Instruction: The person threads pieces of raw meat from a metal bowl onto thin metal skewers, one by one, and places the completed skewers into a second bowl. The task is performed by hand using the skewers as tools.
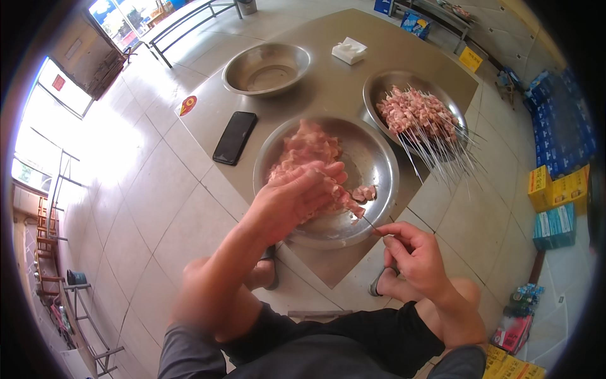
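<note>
A wide steel bowl (386,189) stands at the near corner of the table, with raw meat pieces (307,147) heaped along its left side. Over the heap, my left hand (307,189) lies against meat threaded on a thin metal skewer (369,222); whether its fingers grip is hidden. My right hand (412,251) pinches the skewer's bare end just outside the bowl's lower right rim. A few darker meat pieces (363,193) lie apart in the bowl. In a second steel bowl (374,102), at the right, many loaded meat skewers (419,111) are piled, metal ends overhanging the rim.
An empty steel basin (266,71) stands at the table's far left, above a black smartphone (235,138). A white pack of tissues (349,50) lies further back on the metal table (326,28). Boxes (558,189) stand along the right wall, metal frames at the left.
</note>
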Motion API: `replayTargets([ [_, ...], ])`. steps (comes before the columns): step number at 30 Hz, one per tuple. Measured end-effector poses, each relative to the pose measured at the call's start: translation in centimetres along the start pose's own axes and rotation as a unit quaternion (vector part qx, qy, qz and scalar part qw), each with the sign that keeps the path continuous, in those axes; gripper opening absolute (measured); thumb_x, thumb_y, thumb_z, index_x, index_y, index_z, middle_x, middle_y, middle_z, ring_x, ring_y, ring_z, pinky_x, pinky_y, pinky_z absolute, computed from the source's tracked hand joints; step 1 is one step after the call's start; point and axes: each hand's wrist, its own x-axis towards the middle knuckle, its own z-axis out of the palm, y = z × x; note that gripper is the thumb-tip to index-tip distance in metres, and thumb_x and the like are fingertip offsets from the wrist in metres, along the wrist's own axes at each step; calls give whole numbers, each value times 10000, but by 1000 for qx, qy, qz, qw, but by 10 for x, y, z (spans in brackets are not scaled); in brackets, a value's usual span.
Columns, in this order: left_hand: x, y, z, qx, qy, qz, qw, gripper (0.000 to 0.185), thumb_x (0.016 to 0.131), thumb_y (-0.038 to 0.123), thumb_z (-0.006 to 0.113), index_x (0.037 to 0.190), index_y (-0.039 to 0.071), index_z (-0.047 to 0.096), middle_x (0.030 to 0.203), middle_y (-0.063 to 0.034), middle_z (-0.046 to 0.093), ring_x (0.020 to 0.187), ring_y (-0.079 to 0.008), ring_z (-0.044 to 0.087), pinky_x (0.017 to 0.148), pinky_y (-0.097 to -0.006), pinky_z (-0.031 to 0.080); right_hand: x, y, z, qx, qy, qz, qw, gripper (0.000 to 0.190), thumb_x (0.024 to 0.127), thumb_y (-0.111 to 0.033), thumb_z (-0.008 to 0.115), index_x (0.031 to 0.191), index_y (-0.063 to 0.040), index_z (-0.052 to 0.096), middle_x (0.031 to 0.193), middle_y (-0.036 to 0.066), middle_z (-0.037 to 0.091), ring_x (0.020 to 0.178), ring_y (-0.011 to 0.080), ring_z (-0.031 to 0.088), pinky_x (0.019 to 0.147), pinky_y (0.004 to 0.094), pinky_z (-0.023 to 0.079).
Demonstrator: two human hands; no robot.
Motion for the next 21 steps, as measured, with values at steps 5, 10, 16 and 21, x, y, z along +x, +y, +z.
replayTargets([
  [5,2,-5,-3,-2,-26,-24,999,480,1239,236,453,1593,-81,524,1648,-211,587,1477,-287,623,1275,-430,507,0,1,5,18,2,4,1000,233,1126,-24,629,1296,15,782,811,1,697,734,57,633,654,237,458],
  [10,-2,0,14,30,-40,-48,998,514,1240,239,448,1631,-93,474,1690,-184,552,1529,-284,572,1286,-408,485,3,6,11,22,13,-2,1000,238,1122,-14,639,1309,6,784,817,2,707,733,48,628,640,230,438],
  [16,2,-3,10,21,-34,-46,998,498,1236,214,456,1653,-57,457,1695,-170,550,1524,-276,583,1267,-404,506,6,18,14,19,20,-37,999,247,1123,-17,642,1318,-20,794,797,-3,709,714,25,591,628,226,420],
  [21,1,-8,12,12,-42,-1,999,492,1209,162,529,1649,-48,462,1680,-168,564,1505,-267,599,1259,-425,524,8,15,14,4,25,-39,999,251,1128,-30,642,1327,-33,795,781,-10,709,686,14,537,622,227,408],
])
